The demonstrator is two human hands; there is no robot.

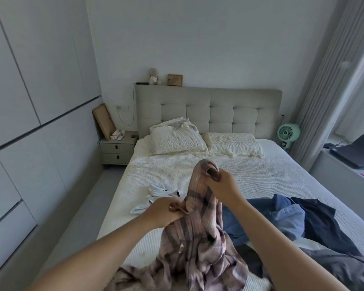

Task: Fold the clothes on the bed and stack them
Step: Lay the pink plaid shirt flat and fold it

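A: Status, left to right, ref = plaid shirt [200, 234].

B: White garment [156, 196] lies crumpled on the bed [261, 175], just left of the plaid shirt and beyond it. Unfolded.

A: Hands?

B: Left hand [166, 211] pinches a bunched edge low on the shirt's left side. Right hand [221, 185] grips the top, higher and further out, fingers curled round a fold. Shirt hangs between them, twisted, its tail trailing on the bed toward the camera.

A: Handling?

B: Looks light, thin and limp. No stiffness, so it sags wherever it's unsupported. Not slippery, not fragile. I'd take it at collar or shoulder seams, one per hand, then shake flat.

A: Right of it?

B: Blue garments [282, 215] heaped just right of the shirt, dark ones [319, 223] further right, overlapping. All unfolded, no stack yet.
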